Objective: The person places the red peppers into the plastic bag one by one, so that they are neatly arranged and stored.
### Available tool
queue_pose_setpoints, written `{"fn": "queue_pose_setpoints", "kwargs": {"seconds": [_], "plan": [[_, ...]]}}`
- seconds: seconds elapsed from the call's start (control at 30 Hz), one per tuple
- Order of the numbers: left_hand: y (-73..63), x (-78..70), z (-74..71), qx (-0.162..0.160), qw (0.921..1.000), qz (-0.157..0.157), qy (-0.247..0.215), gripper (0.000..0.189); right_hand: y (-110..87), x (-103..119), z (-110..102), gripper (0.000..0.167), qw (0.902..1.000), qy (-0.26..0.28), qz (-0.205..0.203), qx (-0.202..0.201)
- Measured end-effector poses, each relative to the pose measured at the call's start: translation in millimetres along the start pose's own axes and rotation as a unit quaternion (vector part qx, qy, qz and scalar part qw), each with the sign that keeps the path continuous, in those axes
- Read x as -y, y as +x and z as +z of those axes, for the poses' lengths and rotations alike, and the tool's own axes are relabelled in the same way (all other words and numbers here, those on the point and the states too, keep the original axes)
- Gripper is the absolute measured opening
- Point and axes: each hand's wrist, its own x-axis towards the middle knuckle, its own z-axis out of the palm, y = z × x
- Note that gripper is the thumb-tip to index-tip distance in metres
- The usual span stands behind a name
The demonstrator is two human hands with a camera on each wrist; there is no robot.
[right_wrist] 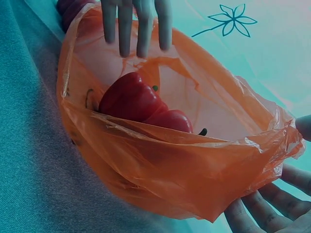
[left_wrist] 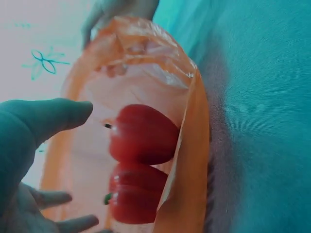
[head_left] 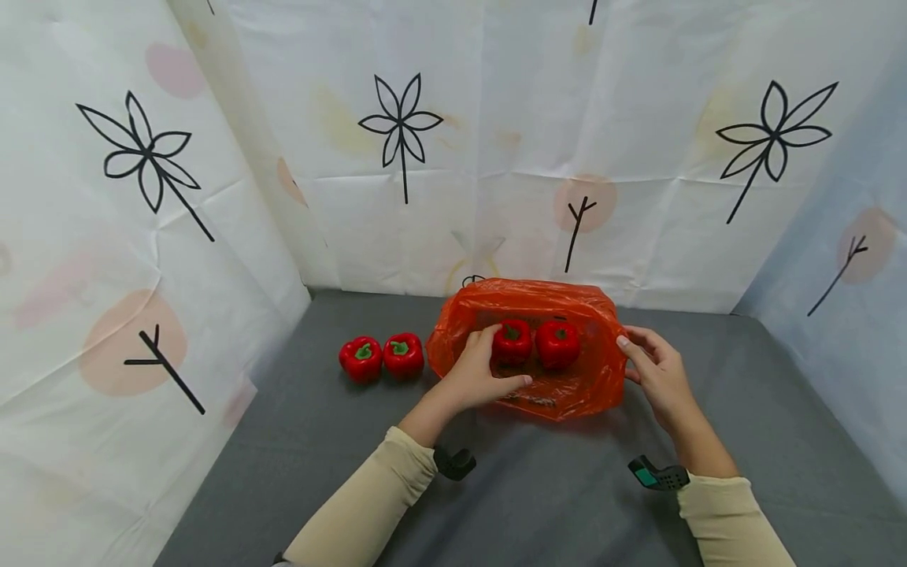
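An orange plastic bag (head_left: 542, 293) lies on the table with its mouth held wide. Inside it two red bell peppers sit side by side, a left pepper (head_left: 513, 346) and a right pepper (head_left: 559, 346). Over the bag's near left part hovers my left hand (head_left: 473, 379), its thumb and fingers spread; the left wrist view shows a gap between the thumb and the peppers (left_wrist: 143, 136). My right hand (head_left: 660, 382) pinches the bag's right rim between thumb and fingers, as the right wrist view also shows.
Two more red bell peppers, an outer pepper (head_left: 361, 360) and an inner pepper (head_left: 403, 356), stand on the grey table (head_left: 538, 488) just left of the bag. White patterned cloth (head_left: 482, 228) hangs behind the table and along both sides.
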Motion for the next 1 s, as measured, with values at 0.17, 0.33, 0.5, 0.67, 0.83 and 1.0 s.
{"fn": "queue_pose_setpoints", "kwargs": {"seconds": [0.17,0.33,0.5,0.67,0.83,1.0], "plan": [[-33.4,4.6,-14.2,0.0,0.9962,0.084,-0.024,0.061,0.5,0,0,0.051,1.0,-0.002,0.0,-0.002],[-66.2,9.9,-41.0,-0.031,0.9896,0.122,-0.069,0.044,0.3,0,1,0.052,1.0,-0.004,-0.002,0.0],[-89.1,23.4,-78.6,-0.126,0.9823,0.124,-0.061,0.038,0.2,1,1,0.053,0.9999,-0.012,0.0,-0.002],[-104.4,55.0,-108.5,-0.21,0.9725,0.101,-0.003,0.037,0.3,2,2,0.053,1.0,-0.008,-0.002,0.002],[-111.8,86.7,-125.9,-0.282,0.9543,0.071,0.067,0.049,0.6,2,1,0.054,1.0,-0.007,-0.003,0.004],[-114.0,114.0,-135.5,-0.262,0.9614,-0.006,0.082,0.08,0.3,1,0,0.054,1.0,-0.008,0.001,0.004]]}}
